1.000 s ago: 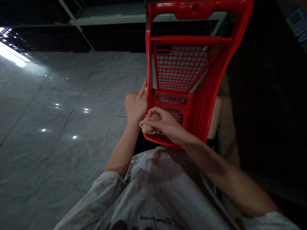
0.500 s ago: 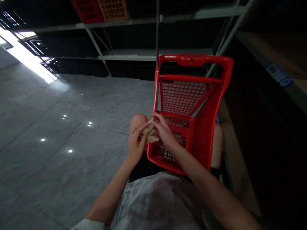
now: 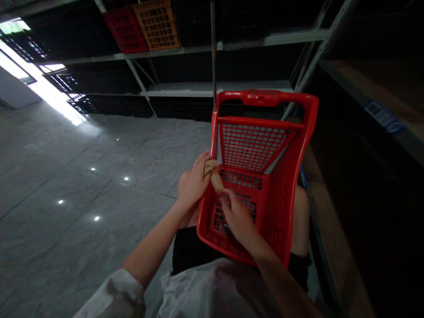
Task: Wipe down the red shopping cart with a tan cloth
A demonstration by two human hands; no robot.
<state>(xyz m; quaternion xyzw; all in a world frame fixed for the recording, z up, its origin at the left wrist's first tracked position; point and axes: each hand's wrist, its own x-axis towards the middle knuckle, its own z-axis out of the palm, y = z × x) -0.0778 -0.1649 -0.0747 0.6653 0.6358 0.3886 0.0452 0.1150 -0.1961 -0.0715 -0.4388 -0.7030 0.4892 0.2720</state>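
Head view, left to right: grey marble-look tile floor, left hand curled closed on the upper end of a twisted tan wad, right hand pinching its lower end, both hands over a red plastic shopping basket

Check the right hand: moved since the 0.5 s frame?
Yes. The right hand has moved toward the near end of the red plastic basket, away from its handle.
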